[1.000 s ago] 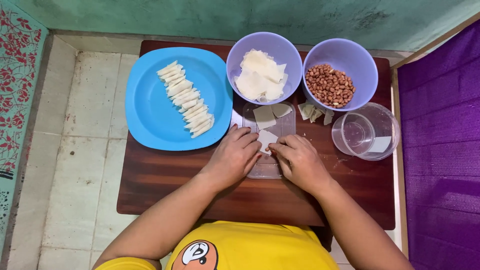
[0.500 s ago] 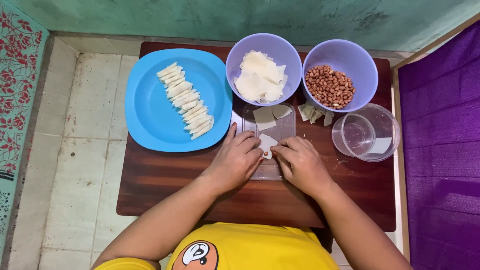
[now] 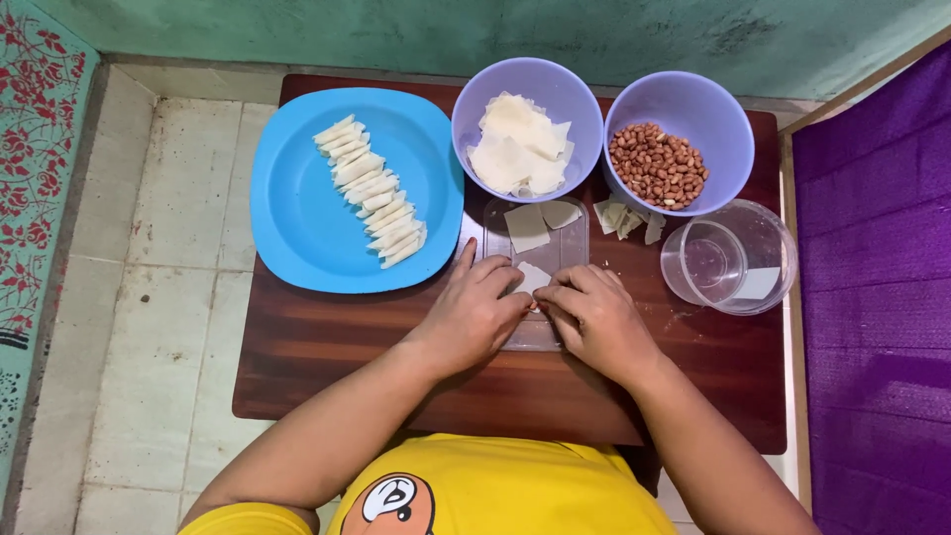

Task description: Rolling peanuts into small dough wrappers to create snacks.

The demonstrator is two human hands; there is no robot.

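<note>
Partway through: a row of rolled wrappers (image 3: 371,190) already on the blue plate (image 3: 297,238), left hand (image 3: 474,315) and right hand (image 3: 592,317) together, fingertips pinching one small wrapper piece (image 3: 533,277) over the clear board (image 3: 535,332), with wrapper squares (image 3: 515,149) and peanuts (image 3: 658,165) still plentiful in the bowls.

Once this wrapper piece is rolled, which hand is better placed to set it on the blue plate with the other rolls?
Probably the left hand: the blue plate lies on its side, while the right hand would have to cross over.
</note>
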